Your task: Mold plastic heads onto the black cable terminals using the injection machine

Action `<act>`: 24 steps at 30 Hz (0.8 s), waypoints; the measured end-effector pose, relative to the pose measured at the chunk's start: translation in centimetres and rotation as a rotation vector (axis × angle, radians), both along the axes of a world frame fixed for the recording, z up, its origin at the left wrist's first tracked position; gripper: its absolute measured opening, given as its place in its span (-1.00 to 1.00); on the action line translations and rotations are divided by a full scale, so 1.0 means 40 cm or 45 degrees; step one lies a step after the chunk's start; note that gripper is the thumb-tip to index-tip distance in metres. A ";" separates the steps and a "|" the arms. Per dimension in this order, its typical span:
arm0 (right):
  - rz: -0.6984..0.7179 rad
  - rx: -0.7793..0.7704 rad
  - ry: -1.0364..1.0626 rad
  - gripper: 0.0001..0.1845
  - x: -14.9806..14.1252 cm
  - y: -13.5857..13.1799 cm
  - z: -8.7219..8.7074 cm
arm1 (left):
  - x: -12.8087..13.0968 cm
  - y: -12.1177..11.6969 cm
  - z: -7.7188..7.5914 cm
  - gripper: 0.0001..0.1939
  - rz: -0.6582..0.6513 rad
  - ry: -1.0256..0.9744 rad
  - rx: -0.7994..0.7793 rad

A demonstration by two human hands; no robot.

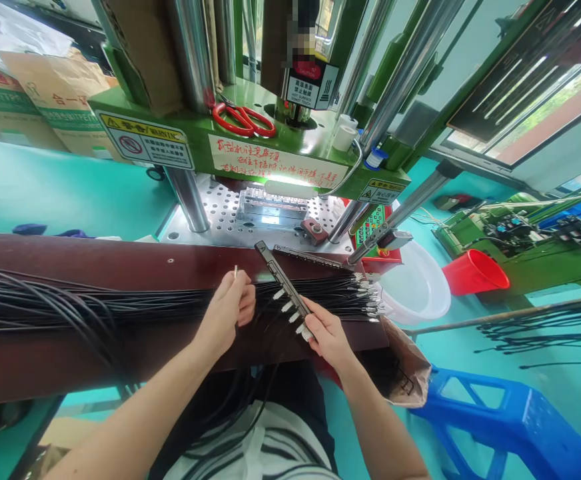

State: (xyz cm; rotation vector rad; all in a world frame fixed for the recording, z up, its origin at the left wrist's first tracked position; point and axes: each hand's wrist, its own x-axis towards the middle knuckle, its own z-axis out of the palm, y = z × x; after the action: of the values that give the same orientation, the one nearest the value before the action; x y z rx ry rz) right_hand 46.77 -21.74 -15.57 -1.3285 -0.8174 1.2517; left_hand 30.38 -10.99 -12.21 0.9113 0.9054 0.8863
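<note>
My right hand [328,332] grips the lower end of a slim dark metal bar [276,268], which is held tilted above the table. Several pale cable connectors [288,307] stick out along the bar's side, their black cables hanging toward my lap. Closed in a pinch, my left hand [226,305] has a small, pale cable end [236,271] showing above its fingertips; the rest is hidden by the fingers. A second metal bar [310,256] lies behind on the table. Beneath my hands runs a bundle of black cables [150,301], with silvery connectors [370,293] at its right end.
A green press machine [200,137] stands beyond the brown table [60,257], with a lit mold [273,205] on its plate. Red scissors [243,121] rest on the machine. At right are a white tub [418,287], a red bucket [476,272] and a blue stool [530,413].
</note>
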 end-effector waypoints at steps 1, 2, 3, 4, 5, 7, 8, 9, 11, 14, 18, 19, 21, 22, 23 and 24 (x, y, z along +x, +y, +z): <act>0.012 0.001 0.003 -0.49 0.001 0.000 -0.002 | 0.007 -0.006 0.000 -0.77 -0.010 -0.044 -0.061; 0.019 -0.003 0.004 -0.50 0.002 0.000 -0.003 | 0.014 -0.012 0.000 -0.78 -0.023 -0.058 -0.087; 0.023 -0.012 0.004 -0.50 0.002 -0.001 -0.004 | 0.019 -0.017 -0.002 -0.77 -0.043 -0.050 -0.088; 0.018 -0.020 0.004 -0.50 0.003 -0.001 -0.005 | 0.022 -0.020 -0.004 -0.77 -0.070 -0.025 -0.071; 0.014 -0.027 0.005 -0.50 0.003 -0.002 -0.005 | 0.024 -0.022 -0.007 -0.76 -0.105 0.012 -0.053; 0.010 -0.032 0.011 -0.49 0.003 -0.002 -0.004 | 0.022 -0.020 -0.014 -0.73 -0.162 0.088 -0.043; 0.012 -0.031 0.014 -0.49 0.004 -0.002 -0.004 | 0.020 -0.017 -0.018 -0.72 -0.176 0.114 -0.046; 0.016 -0.029 0.012 -0.49 0.004 -0.001 -0.005 | 0.017 -0.013 -0.022 -0.71 -0.181 0.125 -0.049; 0.031 -0.027 -0.006 -0.49 0.006 -0.001 -0.006 | 0.013 -0.005 -0.027 -0.69 -0.182 0.110 -0.062; 0.067 -0.021 -0.055 -0.50 0.010 0.000 -0.010 | 0.008 0.006 -0.028 -0.68 -0.207 0.085 -0.097; 0.125 0.015 -0.190 -0.50 0.013 0.000 -0.012 | 0.004 0.012 -0.026 -0.67 -0.246 0.093 -0.149; 0.144 0.035 -0.247 -0.50 0.013 0.000 -0.012 | 0.003 0.012 -0.025 -0.67 -0.249 0.094 -0.155; 0.185 0.077 -0.379 -0.50 0.012 -0.001 -0.011 | 0.002 0.012 -0.026 -0.67 -0.238 0.095 -0.142; 0.200 0.094 -0.431 -0.51 0.011 -0.001 -0.011 | 0.002 0.012 -0.026 -0.67 -0.228 0.103 -0.120; 0.205 0.104 -0.459 -0.51 0.010 -0.001 -0.011 | 0.003 0.013 -0.026 -0.67 -0.219 0.115 -0.087; 0.198 0.106 -0.458 -0.51 0.009 -0.001 -0.012 | 0.005 0.013 -0.026 -0.67 -0.217 0.130 -0.047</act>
State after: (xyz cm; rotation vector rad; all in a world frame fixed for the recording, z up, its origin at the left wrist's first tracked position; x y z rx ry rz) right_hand 47.13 -21.79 -16.04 -1.4661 -1.2318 1.0971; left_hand 30.57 -10.46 -13.27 0.9936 0.9138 0.6797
